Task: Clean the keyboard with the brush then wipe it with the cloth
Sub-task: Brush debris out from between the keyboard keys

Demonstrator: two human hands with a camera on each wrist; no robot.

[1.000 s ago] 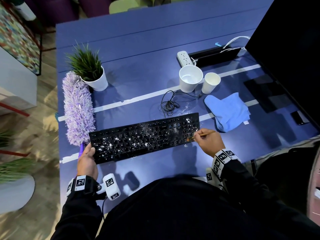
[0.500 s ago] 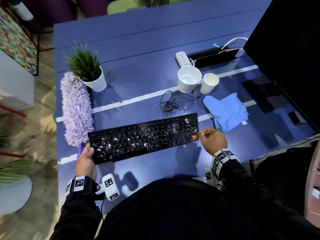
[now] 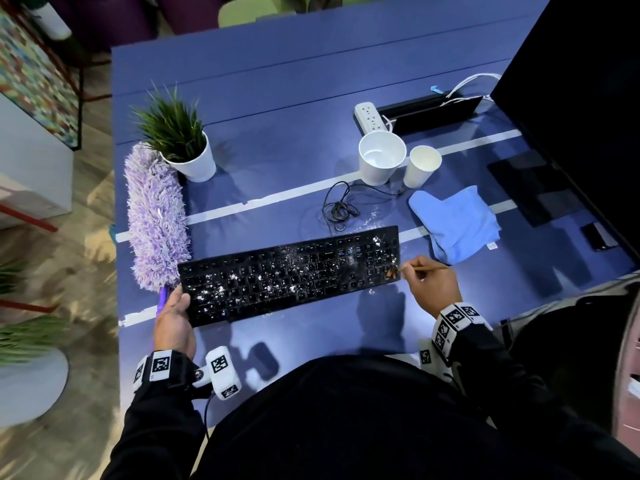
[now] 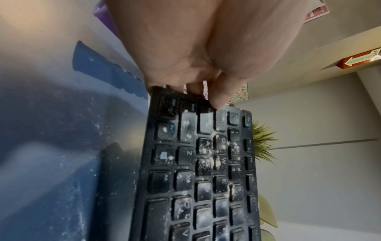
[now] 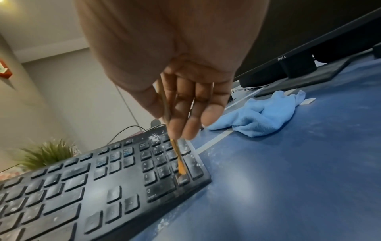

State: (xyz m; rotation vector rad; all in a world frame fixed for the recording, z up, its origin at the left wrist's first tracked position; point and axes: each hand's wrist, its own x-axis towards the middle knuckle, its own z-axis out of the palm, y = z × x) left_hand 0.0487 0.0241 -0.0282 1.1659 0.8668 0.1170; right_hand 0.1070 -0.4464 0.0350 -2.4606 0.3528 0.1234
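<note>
Two grips: my left hand [image 3: 175, 315] clamps the rigid keyboard [image 3: 291, 273] at its end. My right hand [image 3: 433, 285] pinches the thin, light brush [image 5: 178, 160] mid-handle; I judge soft strokes suffice.

right hand [image 3: 431, 287] brushing keyboard [image 3: 291, 273], cloth [image 3: 455, 225] nearby

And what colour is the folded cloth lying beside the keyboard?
The folded microfibre cloth is light blue; the head view shows it best.

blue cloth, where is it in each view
Head: blue cloth right of centre, beyond the right hand.
Left wrist: not in it.
Right wrist: cloth right of centre, past the fingers.
Shared landmark: the keyboard, in all three views.
</note>
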